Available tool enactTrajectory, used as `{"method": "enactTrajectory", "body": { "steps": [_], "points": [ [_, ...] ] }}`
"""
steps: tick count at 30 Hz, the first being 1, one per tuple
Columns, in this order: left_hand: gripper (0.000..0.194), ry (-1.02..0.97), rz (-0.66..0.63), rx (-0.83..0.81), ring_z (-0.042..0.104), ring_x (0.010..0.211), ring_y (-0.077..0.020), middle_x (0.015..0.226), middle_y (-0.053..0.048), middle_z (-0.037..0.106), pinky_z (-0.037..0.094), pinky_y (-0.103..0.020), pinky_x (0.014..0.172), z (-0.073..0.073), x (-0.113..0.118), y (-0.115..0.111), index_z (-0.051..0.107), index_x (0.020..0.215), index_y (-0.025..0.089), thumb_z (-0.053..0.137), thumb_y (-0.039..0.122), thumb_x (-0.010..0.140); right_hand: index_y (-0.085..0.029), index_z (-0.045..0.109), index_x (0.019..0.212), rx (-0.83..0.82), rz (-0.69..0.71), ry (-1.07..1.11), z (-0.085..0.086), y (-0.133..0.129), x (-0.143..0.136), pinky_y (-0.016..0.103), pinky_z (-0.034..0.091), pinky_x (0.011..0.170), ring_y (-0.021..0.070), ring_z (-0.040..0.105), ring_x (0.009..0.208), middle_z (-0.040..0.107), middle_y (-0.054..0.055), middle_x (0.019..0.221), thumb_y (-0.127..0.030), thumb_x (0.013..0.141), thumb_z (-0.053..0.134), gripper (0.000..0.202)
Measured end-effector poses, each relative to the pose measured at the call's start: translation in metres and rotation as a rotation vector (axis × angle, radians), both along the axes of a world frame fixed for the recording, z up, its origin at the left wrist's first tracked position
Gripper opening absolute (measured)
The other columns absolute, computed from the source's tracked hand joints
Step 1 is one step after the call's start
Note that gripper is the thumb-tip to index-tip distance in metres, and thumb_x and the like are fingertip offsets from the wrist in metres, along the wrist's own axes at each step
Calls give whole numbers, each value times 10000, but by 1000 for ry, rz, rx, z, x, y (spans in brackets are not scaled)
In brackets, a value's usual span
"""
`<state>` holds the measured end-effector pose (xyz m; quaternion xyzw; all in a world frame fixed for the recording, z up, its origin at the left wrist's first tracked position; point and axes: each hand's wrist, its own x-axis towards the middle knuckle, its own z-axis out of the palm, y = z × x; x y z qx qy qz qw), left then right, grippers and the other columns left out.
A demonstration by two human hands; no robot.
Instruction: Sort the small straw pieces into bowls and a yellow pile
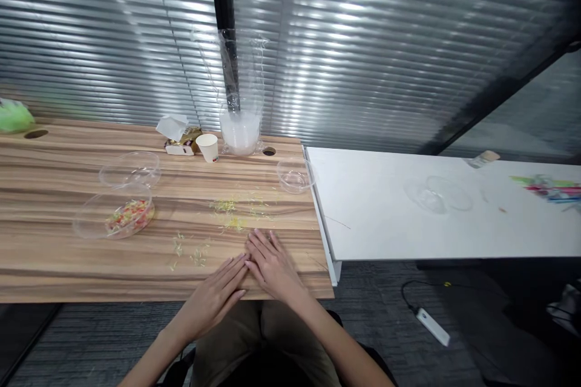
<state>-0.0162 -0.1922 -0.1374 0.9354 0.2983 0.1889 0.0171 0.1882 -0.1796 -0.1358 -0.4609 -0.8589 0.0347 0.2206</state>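
Both hands rest near the front edge of the wooden table [45, 260], fingertips almost meeting. My left hand [215, 296] lies palm down, its fingers stretched out. Beside it, my right hand [275, 266] is also flat with its fingers extended. Small yellow-green pieces [224, 205] are scattered beyond the hands, and paler green bits [198, 256] lie to the left. A clear round bowl [129, 217] at the left holds red, green and yellow pieces. Behind it sits a clear lid or bowl [131, 170]. Another clear bowl [295, 175] stands at the table's right edge.
At the back are a tissue box [182, 142], a paper cup [207, 148] and bagged clear bowls [240, 130]. A green bag [14, 116] is far left. The white table [372, 205] at right bears clear containers [426, 195] and colourful items [554, 189].
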Motion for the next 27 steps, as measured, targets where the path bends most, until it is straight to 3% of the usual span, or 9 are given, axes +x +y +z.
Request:
{"method": "enactTrajectory", "body": {
  "steps": [12, 19, 24, 27],
  "points": [
    [583, -15, 67, -92, 379, 1343, -222, 1481, -77, 370, 410, -386, 1070, 6, -17, 10, 104, 1512, 238, 376, 310, 1002, -118, 518, 1308, -3, 74, 21, 0, -5, 1, 446, 201, 1179, 187, 297, 1389, 516, 79, 1374, -311, 1015, 360, 384],
    [629, -8, 69, -115, 309, 1380, -230, 1512, -101, 303, 361, -415, 1104, -2, 4, 24, 53, 1515, 211, 383, 355, 999, -124, 565, 1247, 45, 78, 116, 11, -15, 10, 452, 254, 1165, 191, 353, 1362, 590, 82, 1290, -241, 995, 415, 316],
    [636, 17, 17, -133, 312, 1378, -226, 1509, -82, 307, 346, -419, 1113, -3, 11, 27, 65, 1515, 221, 400, 361, 993, -121, 616, 1105, 61, -23, 204, 8, -16, 29, 508, 301, 1134, 234, 403, 1331, 628, 99, 1224, -162, 968, 415, 247],
    [624, 24, -17, -171, 332, 1368, -222, 1505, -59, 316, 341, -424, 1114, 2, 10, 22, 75, 1513, 250, 403, 361, 993, -132, 596, 1115, 27, -57, 226, 5, -14, 37, 519, 318, 1123, 239, 409, 1326, 606, 103, 1255, -164, 959, 419, 238]
  ]
}}
